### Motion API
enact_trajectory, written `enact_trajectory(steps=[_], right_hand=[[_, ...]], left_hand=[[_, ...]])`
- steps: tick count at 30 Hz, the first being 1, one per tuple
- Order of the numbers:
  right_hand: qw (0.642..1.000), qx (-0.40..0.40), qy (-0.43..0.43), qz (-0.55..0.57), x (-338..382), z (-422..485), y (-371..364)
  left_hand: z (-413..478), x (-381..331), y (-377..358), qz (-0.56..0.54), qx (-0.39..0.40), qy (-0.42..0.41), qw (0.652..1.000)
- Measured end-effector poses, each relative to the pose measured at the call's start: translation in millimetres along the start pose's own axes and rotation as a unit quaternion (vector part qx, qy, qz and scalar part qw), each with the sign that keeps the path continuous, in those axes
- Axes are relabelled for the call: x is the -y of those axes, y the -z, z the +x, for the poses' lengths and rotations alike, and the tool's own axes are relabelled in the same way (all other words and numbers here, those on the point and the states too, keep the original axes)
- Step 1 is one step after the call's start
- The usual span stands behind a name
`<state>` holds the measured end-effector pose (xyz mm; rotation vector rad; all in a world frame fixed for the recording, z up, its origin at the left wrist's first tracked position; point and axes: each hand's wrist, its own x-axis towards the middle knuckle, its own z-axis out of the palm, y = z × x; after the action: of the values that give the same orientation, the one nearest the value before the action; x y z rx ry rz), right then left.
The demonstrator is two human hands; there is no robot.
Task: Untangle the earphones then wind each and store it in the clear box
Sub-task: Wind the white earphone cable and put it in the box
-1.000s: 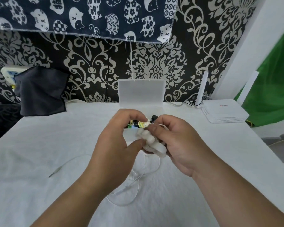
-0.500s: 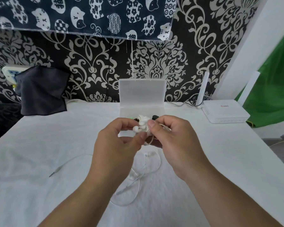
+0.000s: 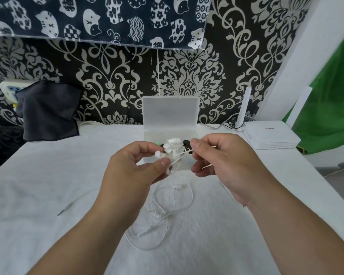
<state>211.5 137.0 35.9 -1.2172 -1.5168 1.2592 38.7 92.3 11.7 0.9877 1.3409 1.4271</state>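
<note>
The white earphones are held above the table, just in front of the clear box, whose lid is stood open and in which black earphones are seen. The buds are pinched between thumb and curled fingers of the left hand, while the cord is pinched by the right hand. The remaining cord is left looped on the table.

wall: black wallpaper with cream damask | top: navy cat-print cloth hanging | table: white textured cover | far left: dark cloth | far right: white router, green sheet
</note>
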Motion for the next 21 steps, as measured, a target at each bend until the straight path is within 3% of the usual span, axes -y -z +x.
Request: enact_trajectory(steps=[9,21], right_hand=[[0.998,-0.030,0.041,-0.021,1.3,0.8,0.2],[1.000,0.002,0.018,0.023,1.1,0.4,0.4]], left_hand=[[-7.7,-5.3,-5.0,0.134,0.030,-0.055,0.989],[-3.5,-2.1,-5.1,0.024,-0.009,-0.045,0.999]])
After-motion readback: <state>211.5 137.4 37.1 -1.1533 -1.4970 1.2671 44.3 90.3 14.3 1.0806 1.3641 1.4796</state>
